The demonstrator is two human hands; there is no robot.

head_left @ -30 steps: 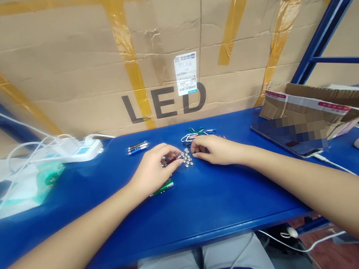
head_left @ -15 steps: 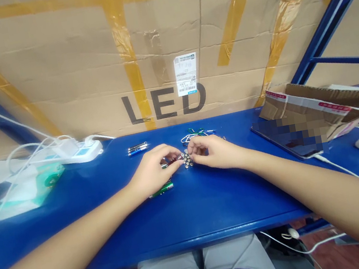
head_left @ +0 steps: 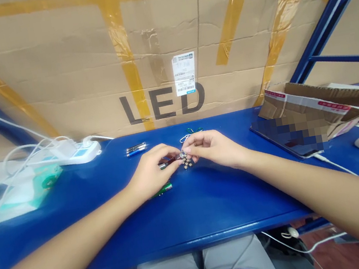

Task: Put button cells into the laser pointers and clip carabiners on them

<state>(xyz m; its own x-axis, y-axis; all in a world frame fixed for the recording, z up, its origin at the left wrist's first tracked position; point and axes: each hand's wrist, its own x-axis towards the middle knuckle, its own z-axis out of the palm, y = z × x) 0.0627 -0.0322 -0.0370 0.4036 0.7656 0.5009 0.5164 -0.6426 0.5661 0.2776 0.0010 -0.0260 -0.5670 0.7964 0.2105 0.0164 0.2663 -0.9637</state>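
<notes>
A big taped brown cardboard box [head_left: 157,42] printed "LED" stands at the back of the blue metal desk [head_left: 211,202]. Mid-desk, the left hand [head_left: 150,176] has its grip closed round a slim dark red metal pen-shaped tube [head_left: 167,162], held just above the surface. The right hand [head_left: 216,146] meets its end, fingertips pinched on what looks like one round silver button cell [head_left: 183,155], though it is too small to be sure. Two slim blue metal tubes [head_left: 136,149] lie apart behind, and a green metal tube [head_left: 163,188] pokes out from under the left hand. By my reading the work is partway, since a small heap of silver button cells [head_left: 187,164] lies loose just below the fingers.
</notes>
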